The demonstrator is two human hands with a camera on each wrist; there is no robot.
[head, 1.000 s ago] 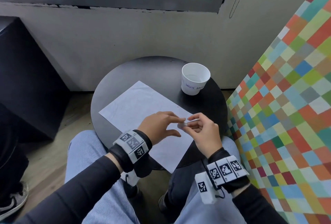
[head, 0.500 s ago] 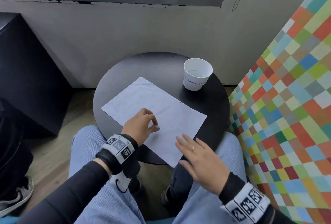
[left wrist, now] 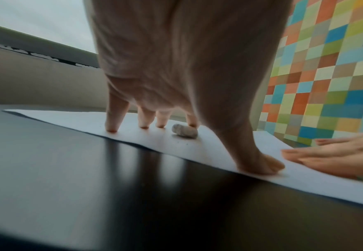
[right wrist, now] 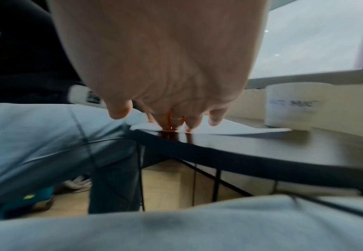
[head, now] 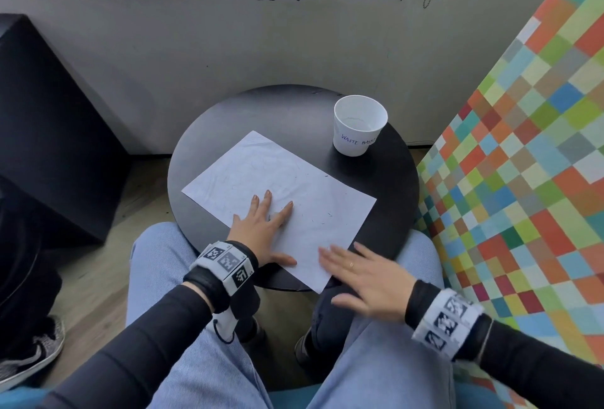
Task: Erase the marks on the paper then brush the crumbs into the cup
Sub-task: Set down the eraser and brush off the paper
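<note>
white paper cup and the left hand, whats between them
Head view: only white paper sheet with dark crumbs, then bare black round table, between cup and left hand.

From the head view my left hand [head: 261, 227] covers the eraser [left wrist: 184, 133]; only the left wrist view shows it. My right hand [head: 369, 278] is motion-blurred, so I can't tell whether its fingertips touch the paper [head: 294, 193]. The cup [head: 359, 129] lettering runs out of sight round its side. The crumbs [head: 322, 217] are too small to count.
</note>
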